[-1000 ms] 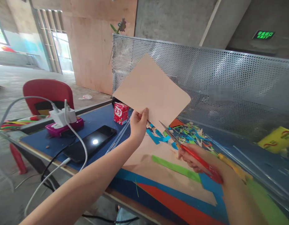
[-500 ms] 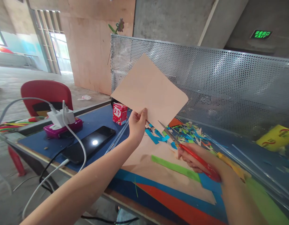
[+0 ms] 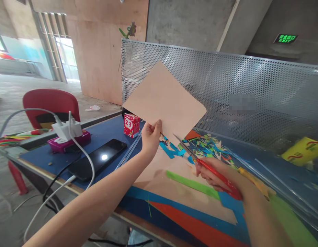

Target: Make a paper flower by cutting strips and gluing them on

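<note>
L hand (image 3: pixel 150 137): pinched on lower edge of tan paper sheet (image 3: pixel 164 99), held up tilted above the table (image 3: pixel 107 132). R hand (image 3: pixel 213 175): closed round red-handled scissors (image 3: pixel 200 161), blades at sheet's bottom corner. Beyond: coloured paper scraps (image 3: pixel 207 145), green strip (image 3: pixel 192 184), red carton (image 3: pixel 131 125), phone (image 3: pixel 97 159) w/ cable.

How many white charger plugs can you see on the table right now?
2, side by side on the pink case at the table's left end: one charger plug on the left, the other on the right, each with a white cable. Others may be hidden.
</note>
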Demonstrator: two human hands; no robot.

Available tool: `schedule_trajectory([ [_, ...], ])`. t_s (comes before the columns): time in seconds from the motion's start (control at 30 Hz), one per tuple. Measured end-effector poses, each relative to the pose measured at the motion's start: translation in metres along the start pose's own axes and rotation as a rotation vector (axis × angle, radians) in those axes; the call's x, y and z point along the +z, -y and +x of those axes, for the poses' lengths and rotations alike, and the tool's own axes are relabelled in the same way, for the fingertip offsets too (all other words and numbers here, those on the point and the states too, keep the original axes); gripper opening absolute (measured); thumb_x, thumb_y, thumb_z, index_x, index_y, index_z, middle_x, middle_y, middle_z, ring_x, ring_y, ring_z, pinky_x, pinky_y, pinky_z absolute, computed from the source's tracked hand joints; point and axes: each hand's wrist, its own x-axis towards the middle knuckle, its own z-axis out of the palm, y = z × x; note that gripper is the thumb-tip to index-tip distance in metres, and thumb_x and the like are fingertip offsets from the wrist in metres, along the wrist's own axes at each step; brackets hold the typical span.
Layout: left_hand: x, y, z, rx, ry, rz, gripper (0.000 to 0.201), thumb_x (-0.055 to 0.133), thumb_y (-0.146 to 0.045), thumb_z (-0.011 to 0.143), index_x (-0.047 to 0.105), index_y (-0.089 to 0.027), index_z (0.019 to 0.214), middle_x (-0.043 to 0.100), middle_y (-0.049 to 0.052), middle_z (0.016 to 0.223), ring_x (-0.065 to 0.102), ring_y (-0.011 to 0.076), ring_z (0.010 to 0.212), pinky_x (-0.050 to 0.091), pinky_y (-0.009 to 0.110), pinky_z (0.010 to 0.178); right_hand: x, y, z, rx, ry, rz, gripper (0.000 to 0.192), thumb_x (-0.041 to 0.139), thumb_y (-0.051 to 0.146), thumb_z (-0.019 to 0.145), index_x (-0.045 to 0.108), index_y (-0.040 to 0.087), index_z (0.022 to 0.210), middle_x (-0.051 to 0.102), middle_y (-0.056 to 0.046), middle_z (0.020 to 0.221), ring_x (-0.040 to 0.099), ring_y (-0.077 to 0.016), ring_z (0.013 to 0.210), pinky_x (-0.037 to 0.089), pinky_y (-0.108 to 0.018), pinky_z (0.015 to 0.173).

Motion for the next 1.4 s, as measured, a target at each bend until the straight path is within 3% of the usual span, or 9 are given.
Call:
schedule_trajectory([
  [0.43, 0.0, 0.003, -0.002, -0.015, 0.038, 0.031, 0.025, 0.061, -0.032, 0.07, 0.042, -0.017, 0.062, 0.042, -0.008, 0.047, 0.036, 0.0036, 0.04, 0.028, 0.018, 0.04, 0.004, -0.001, -0.002, -0.064, -0.052, -0.017, 0.029, 0.043, 0.045, 0.078, 0.046, 0.019, 0.066, 0.029, 0.008, 0.042, 0.025, -0.004, 0.028, 0.024, -0.018, 0.027],
  [0.83, 0.001, 0.001, -0.002, -0.032, 0.025, 0.014, 0.025, 0.061, -0.026, 0.071, 0.041, -0.018, 0.059, 0.037, -0.009, 0.043, 0.033, 0.0035, 0.038, 0.026, 0.018, 0.037, -0.003, -0.004, 0.005, 0.031, 0.011, 0.0, 0.033, 0.041, 0.047, 0.079, 0.048, 0.019, 0.064, 0.032, 0.007, 0.044, 0.025, -0.0042, 0.028, 0.029, -0.019, 0.025],
  [1.07, 0.0, 0.003, -0.002, -0.043, 0.041, 0.026, 0.022, 0.061, -0.027, 0.071, 0.043, -0.017, 0.062, 0.04, -0.008, 0.045, 0.035, 0.003, 0.038, 0.027, 0.017, 0.037, 0.005, 0.001, -0.006, -0.098, -0.059, -0.021, 0.026, 0.048, 0.042, 0.077, 0.044, 0.019, 0.065, 0.028, 0.009, 0.041, 0.025, -0.0036, 0.029, 0.026, -0.017, 0.028],
  [1.4, 0.001, 0.001, -0.003, -0.007, 0.033, 0.046, 0.025, 0.06, -0.026, 0.072, 0.039, -0.018, 0.059, 0.035, -0.009, 0.043, 0.031, 0.0036, 0.038, 0.026, 0.018, 0.038, 0.006, 0.003, -0.011, -0.11, -0.051, -0.038, 0.021, 0.047, 0.038, 0.077, 0.045, 0.019, 0.068, 0.03, 0.009, 0.044, 0.029, -0.0043, 0.032, 0.027, -0.017, 0.03],
])
